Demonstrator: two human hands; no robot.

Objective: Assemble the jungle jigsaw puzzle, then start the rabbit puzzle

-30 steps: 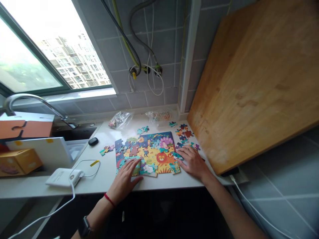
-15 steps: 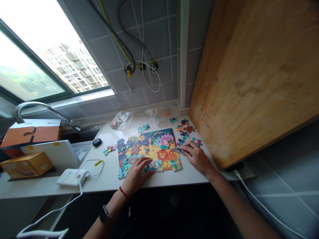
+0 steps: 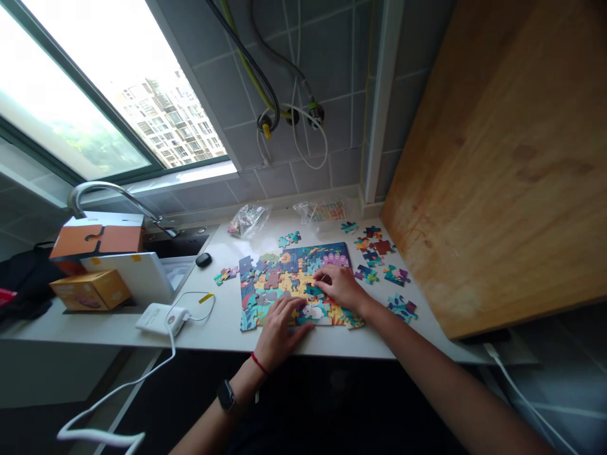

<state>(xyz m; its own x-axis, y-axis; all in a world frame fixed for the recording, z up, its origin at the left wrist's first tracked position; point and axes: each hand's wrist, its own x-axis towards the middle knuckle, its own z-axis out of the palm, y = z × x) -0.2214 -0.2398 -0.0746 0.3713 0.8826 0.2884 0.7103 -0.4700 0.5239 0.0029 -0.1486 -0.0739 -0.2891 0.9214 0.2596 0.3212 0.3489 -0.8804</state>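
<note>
A colourful jigsaw puzzle (image 3: 284,265), partly put together, lies on the white counter (image 3: 222,316). My left hand (image 3: 281,328) rests flat on its near left part, fingers stretched out. My right hand (image 3: 342,287) lies over the puzzle's middle right, fingers curled down onto a teal piece (image 3: 313,291). Loose pieces (image 3: 374,249) are scattered to the right of the puzzle. A few more pieces (image 3: 224,275) sit to its left and another pair (image 3: 289,239) lies behind it.
A large wooden board (image 3: 497,158) leans at the right. Two clear plastic bags (image 3: 246,219) lie at the back by the tiled wall. To the left are a small black object (image 3: 203,259), a white device with cable (image 3: 159,318), boxes (image 3: 95,278) and a tap (image 3: 114,193).
My right hand has moved left from the loose pieces at the puzzle's right edge onto the puzzle's middle. My left hand has slid right along the near edge.
</note>
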